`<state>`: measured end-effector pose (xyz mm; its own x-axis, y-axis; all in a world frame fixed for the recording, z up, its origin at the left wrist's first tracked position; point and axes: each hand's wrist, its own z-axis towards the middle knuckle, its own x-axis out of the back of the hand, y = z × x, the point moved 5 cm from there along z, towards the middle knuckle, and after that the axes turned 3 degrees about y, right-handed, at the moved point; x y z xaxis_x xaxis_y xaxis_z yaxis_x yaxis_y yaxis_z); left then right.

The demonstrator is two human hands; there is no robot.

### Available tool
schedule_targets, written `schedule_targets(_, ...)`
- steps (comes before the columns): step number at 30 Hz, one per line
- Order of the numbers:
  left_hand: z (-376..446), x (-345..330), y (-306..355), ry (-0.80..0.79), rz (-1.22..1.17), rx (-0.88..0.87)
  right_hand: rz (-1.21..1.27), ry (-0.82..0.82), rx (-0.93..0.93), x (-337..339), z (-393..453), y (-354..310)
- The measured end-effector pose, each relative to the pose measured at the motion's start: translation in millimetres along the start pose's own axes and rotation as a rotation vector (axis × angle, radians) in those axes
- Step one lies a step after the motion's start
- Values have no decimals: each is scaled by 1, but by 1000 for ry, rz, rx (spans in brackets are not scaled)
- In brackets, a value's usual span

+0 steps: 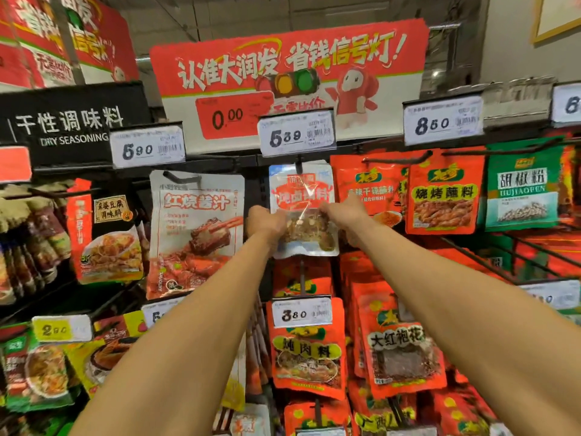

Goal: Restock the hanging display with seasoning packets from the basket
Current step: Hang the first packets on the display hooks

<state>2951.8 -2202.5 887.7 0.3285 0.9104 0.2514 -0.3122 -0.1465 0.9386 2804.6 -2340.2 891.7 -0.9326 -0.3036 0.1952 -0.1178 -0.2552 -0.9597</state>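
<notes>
1. Head view, your hands: your left hand (265,222) is raised to the top row of the display, its fingers curled round the left edge of a clear-and-white plastic seasoning packet with a red label and brown spices showing through (303,212). Your right hand (344,212) grips the packet's right edge the same way, fingers bent against the film. Both forearms reach up from the bottom of the frame.

2. Head view, the packet: it sits on a thin black metal peg hook (298,166), its top just under the white price tag reading 5.89 (297,133). The glossy film is creased between your two hands.

3. Head view, the surroundings: you face a black wire hanging rack (251,160) crowded with flat pouches. Left of your packet hangs a white pouch picturing braised meat (196,228); right of it hang orange-red pouches with green labels (443,196), then a green-and-white pepper pouch (522,190). Below your hands, more orange-red packets (308,350) hang behind a tag reading 3.80 (302,313).

4. Head view, above: a large red-and-white cardboard promotion sign with a traffic-light drawing (289,70) tops the rack, and a black board lettered DRY SEASONING (72,127) sits at upper left.
</notes>
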Motion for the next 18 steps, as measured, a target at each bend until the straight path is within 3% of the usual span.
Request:
schedule_targets(4,-25,10,4,-38,15,-109,43,30,-55,21,-12,5)
schedule_targets(7,-53,26,18,-63,-12,-166,155,-86,-112,42,-36,-1)
schedule_targets(14,-151,42,50,-293,-275,-67,316,-202,24,162,-139,-7)
schedule_targets(18,-225,26,49,-313,-350,-13,297,-212,-2,237,-170,28)
